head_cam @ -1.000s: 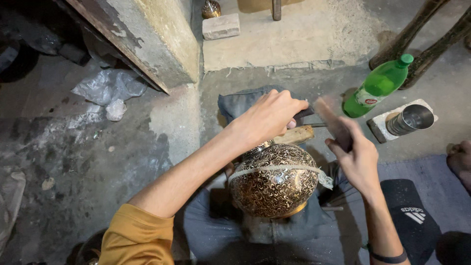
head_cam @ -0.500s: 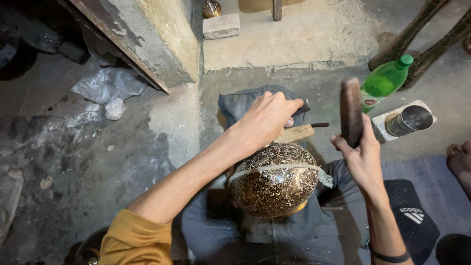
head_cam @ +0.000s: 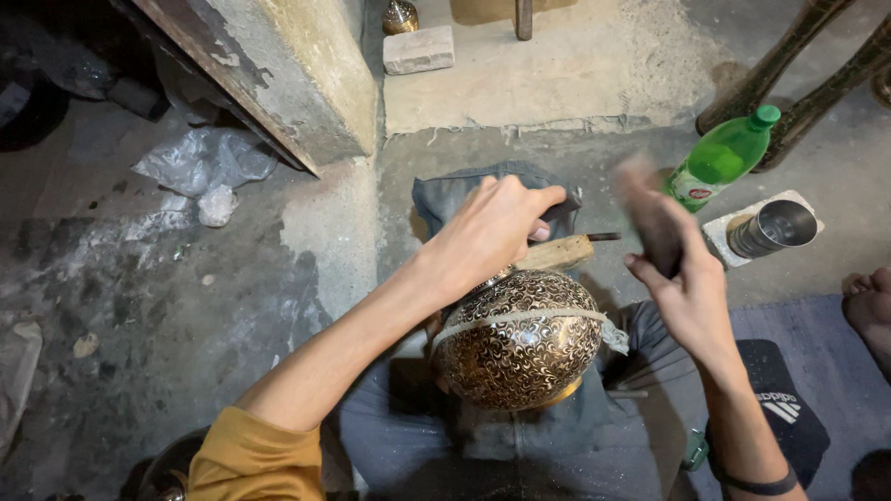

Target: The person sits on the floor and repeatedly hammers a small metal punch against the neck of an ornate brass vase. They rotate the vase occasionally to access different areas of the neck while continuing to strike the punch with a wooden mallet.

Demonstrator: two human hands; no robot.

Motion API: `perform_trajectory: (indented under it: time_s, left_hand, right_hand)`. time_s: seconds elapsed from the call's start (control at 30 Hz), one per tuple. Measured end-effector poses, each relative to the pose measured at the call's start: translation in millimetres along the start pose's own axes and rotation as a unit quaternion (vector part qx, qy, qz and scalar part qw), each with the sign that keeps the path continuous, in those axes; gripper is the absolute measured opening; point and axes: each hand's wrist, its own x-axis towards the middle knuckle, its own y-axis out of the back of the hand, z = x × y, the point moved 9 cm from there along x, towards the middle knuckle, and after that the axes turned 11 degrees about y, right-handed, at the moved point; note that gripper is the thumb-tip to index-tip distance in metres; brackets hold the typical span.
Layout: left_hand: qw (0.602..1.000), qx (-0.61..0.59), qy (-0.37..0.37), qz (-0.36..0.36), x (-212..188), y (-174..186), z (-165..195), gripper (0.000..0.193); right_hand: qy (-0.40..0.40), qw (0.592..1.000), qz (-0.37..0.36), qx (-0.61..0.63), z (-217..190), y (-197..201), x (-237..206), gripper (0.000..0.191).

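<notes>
Brass, by the look of it: the round engraved vessel (head_cam: 520,339) rests in the person's lap, wedged between the knees and bound by a pale strap (head_cam: 529,318) across its upper side; the left hand (head_cam: 487,232) is curled closed just above the vessel's far edge, pinching a thin metal tool whose tip I cannot make out, with a wooden block (head_cam: 557,252) lying just beyond it; the right hand (head_cam: 682,283) is wrapped shut round a dark mallet-like striker (head_cam: 645,209), raised and blurred, apart from the vessel. My judgement is that a strike landing off the tool could catch the left knuckles, since they sit so near the point; a glancing blow might also skid the tip and score the fine pattern, or roll the vessel if the strap slackens. As for containers: a green plastic bottle (head_cam: 724,158) leans near the right hand, cap on, contents not discernible; a steel cup (head_cam: 770,229) stands on a small white slab (head_cam: 733,232) beside it, its inside dark, so whether it holds anything I cannot tell.
</notes>
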Motion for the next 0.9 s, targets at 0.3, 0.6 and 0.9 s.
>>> perform_trajectory:
  time_s: [0.3, 0.6, 0.9]
  left_hand:
    - [1.000, 0.018, -0.001, 0.010, -4.7, 6.3, 0.2, 0.045]
    - [1.000, -0.016, 0.019, 0.013, -10.5, 11.3, -3.7, 0.047]
    - [0.997, -0.027, -0.039, 0.063, -25.4, 20.0, -0.5, 0.041]
  right_hand:
    - [0.086, 0.996, 0.011, -0.035, -23.5, 7.7, 4.6, 0.069]
    - [0.111, 0.993, 0.050, -0.001, -35.5, 19.7, 5.9, 0.068]
    - [0.102, 0.992, 0.030, -0.069, -55.5, 23.1, 5.6, 0.072]
